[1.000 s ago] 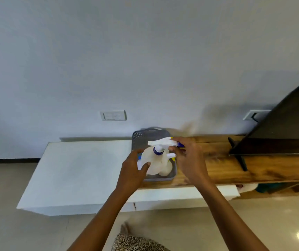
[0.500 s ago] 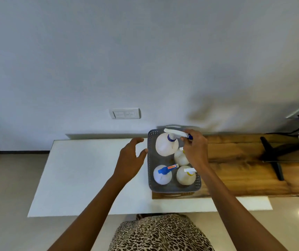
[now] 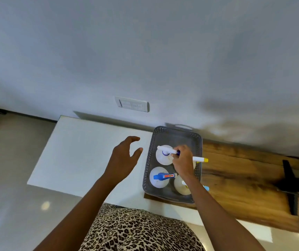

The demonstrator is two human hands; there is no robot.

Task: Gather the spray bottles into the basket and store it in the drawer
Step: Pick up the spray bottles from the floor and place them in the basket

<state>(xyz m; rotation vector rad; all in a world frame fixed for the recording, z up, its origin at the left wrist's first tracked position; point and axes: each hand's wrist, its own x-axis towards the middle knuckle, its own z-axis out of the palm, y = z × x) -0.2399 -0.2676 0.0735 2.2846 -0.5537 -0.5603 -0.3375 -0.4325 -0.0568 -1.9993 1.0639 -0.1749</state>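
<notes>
A: Where are the spray bottles?

B: All in the grey basket (image 3: pixel 198 140), which sits on the bench (image 3: pixel 83 153) where the white top meets the wooden part (image 3: pixel 244 180). Four of them stand upright: a white bottle with a dark blue collar (image 3: pixel 163 157) at the far left, one with a blue trigger head (image 3: pixel 158 177) at the near left, a cream bottle (image 3: pixel 180 186) at the near right, and a fourth mostly hidden at the far right, its yellow-tipped nozzle (image 3: pixel 201 159) poking over the rim.

A: And the hands?

B: The right hand (image 3: pixel 182 161) is closed on the trigger head of the dark-blue-collared bottle. Half a second ago that bottle was at the same corner in the same grip, so it has stayed put. The left hand (image 3: pixel 122 157) hovers over the white top just left of the basket, fingers spread and curled, holding nothing, much as before.

A: Anything else different?

B: The view has tilted: the leopard-print clothing (image 3: pixel 138 230) fills more of the bottom, and the wall switch (image 3: pixel 131 104) sits further right.
</notes>
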